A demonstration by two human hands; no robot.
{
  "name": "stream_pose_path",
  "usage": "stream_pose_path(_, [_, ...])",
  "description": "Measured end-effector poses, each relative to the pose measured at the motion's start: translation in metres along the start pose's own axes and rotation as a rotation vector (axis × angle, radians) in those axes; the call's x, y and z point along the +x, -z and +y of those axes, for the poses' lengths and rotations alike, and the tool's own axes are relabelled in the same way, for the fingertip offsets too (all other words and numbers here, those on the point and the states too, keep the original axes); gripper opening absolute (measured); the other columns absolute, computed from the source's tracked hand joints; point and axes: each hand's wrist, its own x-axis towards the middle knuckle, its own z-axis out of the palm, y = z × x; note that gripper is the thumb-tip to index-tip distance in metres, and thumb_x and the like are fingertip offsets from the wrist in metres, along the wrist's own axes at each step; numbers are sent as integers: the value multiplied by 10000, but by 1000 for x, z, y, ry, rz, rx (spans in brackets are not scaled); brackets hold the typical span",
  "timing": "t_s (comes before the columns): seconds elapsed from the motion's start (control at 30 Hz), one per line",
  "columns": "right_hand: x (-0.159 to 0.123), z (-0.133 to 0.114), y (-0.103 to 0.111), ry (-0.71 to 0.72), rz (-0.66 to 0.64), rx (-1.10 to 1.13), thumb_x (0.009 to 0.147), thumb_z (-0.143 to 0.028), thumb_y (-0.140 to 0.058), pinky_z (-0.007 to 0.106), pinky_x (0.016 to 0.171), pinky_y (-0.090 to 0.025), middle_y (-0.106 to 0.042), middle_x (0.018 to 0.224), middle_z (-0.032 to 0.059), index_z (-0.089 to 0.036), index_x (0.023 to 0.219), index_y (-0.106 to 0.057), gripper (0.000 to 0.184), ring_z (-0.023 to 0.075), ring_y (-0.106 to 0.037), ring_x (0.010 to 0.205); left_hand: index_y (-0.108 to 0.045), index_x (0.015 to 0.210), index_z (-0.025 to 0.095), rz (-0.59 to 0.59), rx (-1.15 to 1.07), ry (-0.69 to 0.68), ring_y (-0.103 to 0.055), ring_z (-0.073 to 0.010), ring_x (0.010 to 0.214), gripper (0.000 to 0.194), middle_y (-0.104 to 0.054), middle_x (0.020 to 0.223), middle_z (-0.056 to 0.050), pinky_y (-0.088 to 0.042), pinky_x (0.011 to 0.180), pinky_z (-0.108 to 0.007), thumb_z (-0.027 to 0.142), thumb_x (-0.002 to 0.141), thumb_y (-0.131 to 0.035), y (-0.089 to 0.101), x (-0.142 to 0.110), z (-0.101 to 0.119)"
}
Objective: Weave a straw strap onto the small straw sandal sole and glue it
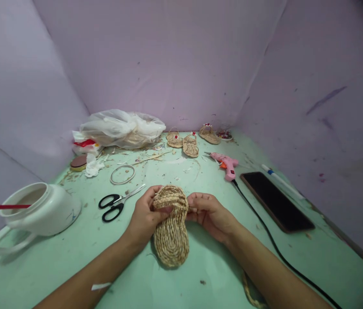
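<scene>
Between my two hands is a slipper [171, 240] of coiled, braided straw rope, its sole facing up and a strap of the same braid across its upper part. My left hand [147, 214] grips its left side, the thumb tucked at the strap. The fingers of my right hand [209, 212] are pinched together at the right edge, by the strap's end; whatever lies between the fingertips is too small to make out. A length of braided straw rope [249, 292] shows beside my right forearm.
Black-handled scissors [113, 208] and a metal ring [122, 174] lie left; a white teapot [52, 208] stands beyond them. On the right are a pink glue gun [228, 165] with its cord, a phone [276, 201] and a white stick [282, 181]. Small straw slippers [190, 148] and a plastic bag [120, 128] sit behind.
</scene>
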Motion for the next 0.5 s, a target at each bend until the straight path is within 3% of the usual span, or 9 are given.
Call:
stream_pose_path(0.2, [1, 0, 1, -16, -18, 3, 521, -185, -689, 255, 592, -511, -509, 488, -34, -134, 521, -575, 125, 84, -507, 507, -519, 985, 143, -8, -221, 57, -606, -142, 721, 417, -657, 829, -34, -473, 673, -254, 101, 614, -703, -1, 0, -5])
stream_pose_path(0.5, [1, 0, -2, -28, -13, 20, 522, -179, -622, 259, 593, -495, -574, 546, 1, -151, 506, -531, 96, 124, -569, 566, -533, 960, 142, -1, -247, 43, -615, -146, 708, 383, -666, 815, -35, -475, 672, -261, 96, 613, -689, -3, -1, -3])
